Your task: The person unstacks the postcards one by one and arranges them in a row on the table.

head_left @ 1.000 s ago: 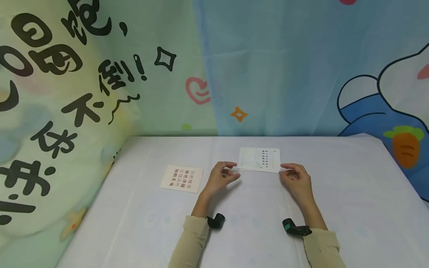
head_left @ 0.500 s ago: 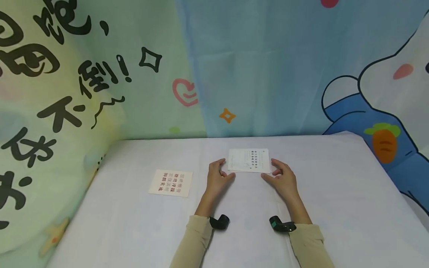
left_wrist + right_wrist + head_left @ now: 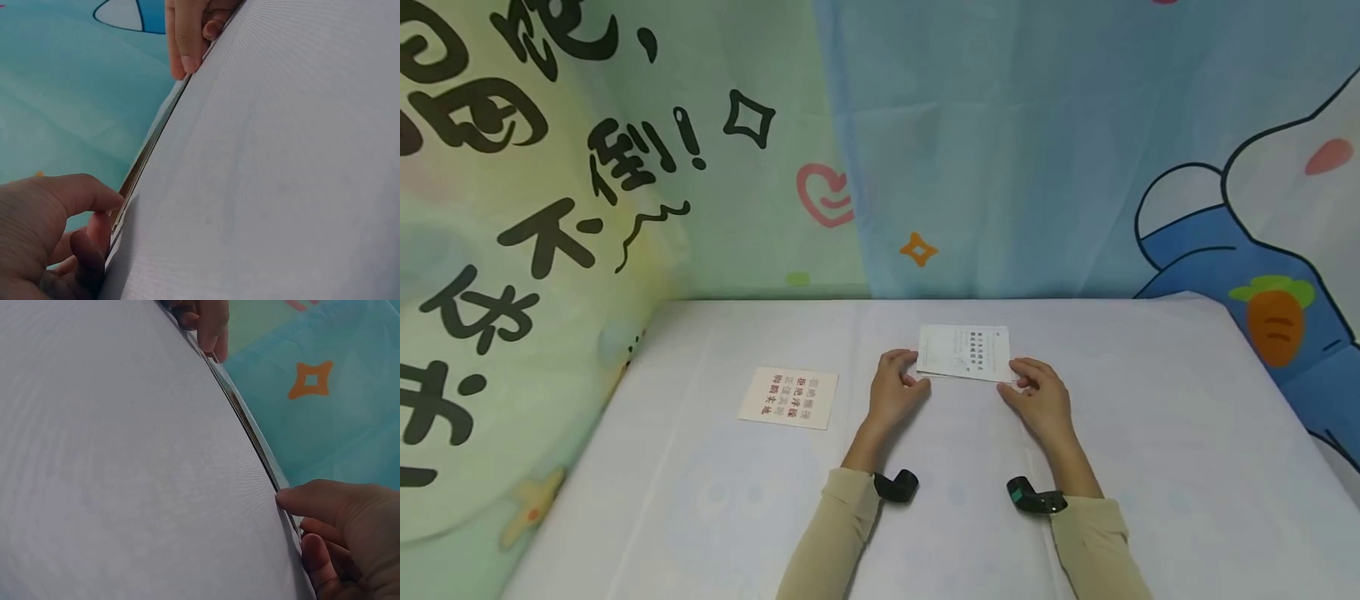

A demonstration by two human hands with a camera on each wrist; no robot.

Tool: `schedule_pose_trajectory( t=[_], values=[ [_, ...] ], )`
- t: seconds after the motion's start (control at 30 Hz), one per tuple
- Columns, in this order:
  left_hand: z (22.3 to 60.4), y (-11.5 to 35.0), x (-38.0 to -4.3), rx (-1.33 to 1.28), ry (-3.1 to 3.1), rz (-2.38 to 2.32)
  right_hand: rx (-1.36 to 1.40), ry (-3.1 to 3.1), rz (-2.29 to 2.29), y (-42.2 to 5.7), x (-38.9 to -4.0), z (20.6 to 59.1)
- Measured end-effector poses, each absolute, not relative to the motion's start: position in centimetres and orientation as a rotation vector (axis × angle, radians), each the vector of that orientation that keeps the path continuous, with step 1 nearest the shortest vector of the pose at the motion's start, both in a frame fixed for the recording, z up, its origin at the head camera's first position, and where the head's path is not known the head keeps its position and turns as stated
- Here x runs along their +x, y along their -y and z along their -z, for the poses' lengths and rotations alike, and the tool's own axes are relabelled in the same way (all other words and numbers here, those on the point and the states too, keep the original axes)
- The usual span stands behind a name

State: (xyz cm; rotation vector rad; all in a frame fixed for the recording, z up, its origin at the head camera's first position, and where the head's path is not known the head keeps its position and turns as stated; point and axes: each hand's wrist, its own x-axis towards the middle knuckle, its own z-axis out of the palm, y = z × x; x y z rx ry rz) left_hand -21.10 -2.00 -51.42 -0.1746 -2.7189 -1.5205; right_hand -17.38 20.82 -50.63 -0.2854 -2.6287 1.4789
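Note:
A small stack of white printed cards (image 3: 951, 350) lies flat near the table's far edge in the head view, with dark vertical characters on its right half. My left hand (image 3: 893, 390) holds its near left corner, index finger by the left side and thumb at the near edge. At the near right corner, my right hand (image 3: 1041, 402) grips likewise, thumb on the near edge and curled fingers by the right side. Seen edge-on in the left wrist view, the stack (image 3: 147, 153) shows thin layers. The right wrist view shows the stack (image 3: 250, 434) along the near side.
A cream card (image 3: 787, 398) with red and grey characters lies to the left of my left hand. White cloth covers the table (image 3: 955, 533). A printed curtain (image 3: 1000, 150) hangs right behind the far edge.
My right thumb has moved from the right side round to the near edge of the stack, and my left hand has closed in on its corner. The head view shifted; the stack stays in place.

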Motion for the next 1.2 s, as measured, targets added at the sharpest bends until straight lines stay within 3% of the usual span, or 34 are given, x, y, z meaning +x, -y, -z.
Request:
schedule_pose_trajectory(
  t=[0.4, 1.2],
  values=[
    [51.88, 2.66, -20.8, -0.171, 2.658, 1.586, -0.452, 2.5, -1.642, -20.37, -17.25, 50.87],
    [51.71, 2.41, -21.21, -0.254, 2.614, 1.707, -0.36, 2.415, -1.654, -20.51, -17.46, 50.81]
  ],
)
